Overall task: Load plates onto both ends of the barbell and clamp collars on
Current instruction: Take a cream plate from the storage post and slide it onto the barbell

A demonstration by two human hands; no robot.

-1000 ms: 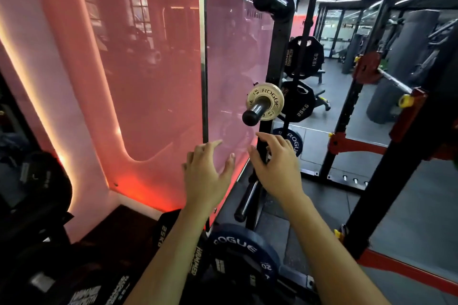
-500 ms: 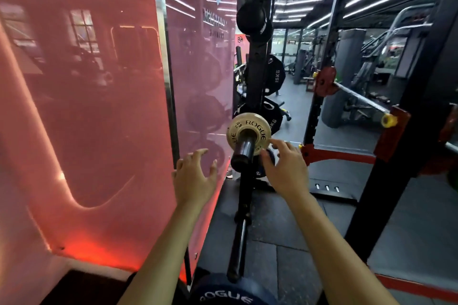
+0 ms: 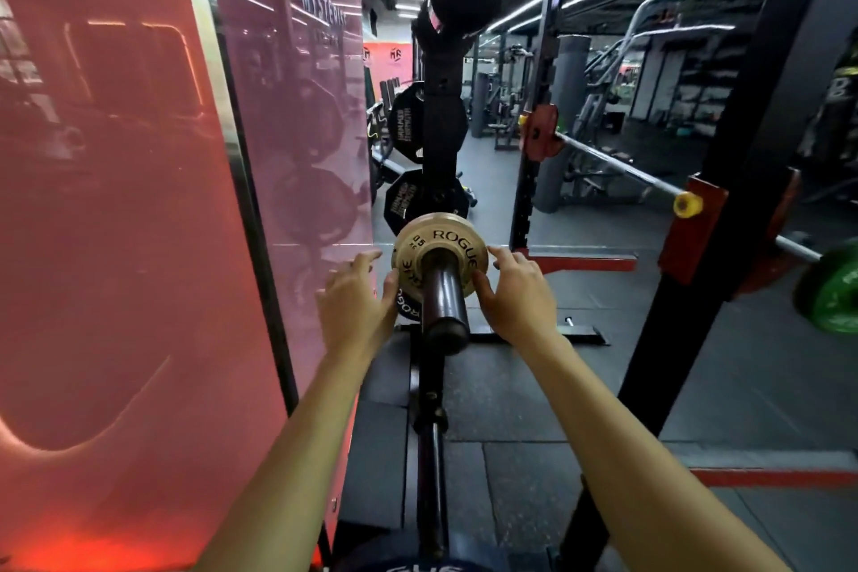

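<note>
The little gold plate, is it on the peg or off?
On. The peg pokes out through the gold plate's middle hole, toward the camera.

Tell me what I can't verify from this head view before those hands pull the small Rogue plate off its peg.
- Blue plate: cut off by the bottom edge, weight unreadable.
- Fingertips of both hands, left hand, right hand: partly behind the small plate, so grip unclear.
- Green plate: cut off by the right edge.
- Collars: none made out.
</note>
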